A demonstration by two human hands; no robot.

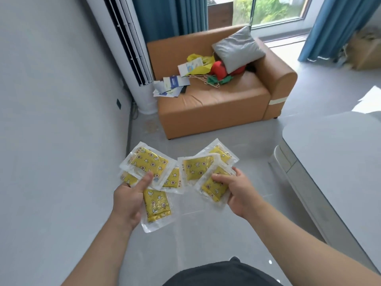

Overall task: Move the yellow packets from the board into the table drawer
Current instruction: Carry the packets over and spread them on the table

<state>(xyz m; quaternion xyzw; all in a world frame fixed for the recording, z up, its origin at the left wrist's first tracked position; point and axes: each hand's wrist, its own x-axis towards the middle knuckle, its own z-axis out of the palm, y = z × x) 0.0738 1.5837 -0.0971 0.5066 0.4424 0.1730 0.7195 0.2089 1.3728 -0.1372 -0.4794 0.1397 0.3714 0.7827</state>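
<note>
- We record the left hand [127,200] gripping a fan of four yellow packets [148,162], with the thumb pressed on top and the fingers hidden beneath.
- We record the right hand [237,193] gripping a second fan [195,169] of three packets, thumb likewise on top.
- Both fans sit side by side in the air above the grey floor [257,129], in front of the tan sofa [216,100] and well apart from it.
- The grey table [340,162] stands before the sofa's armrest end.
</note>
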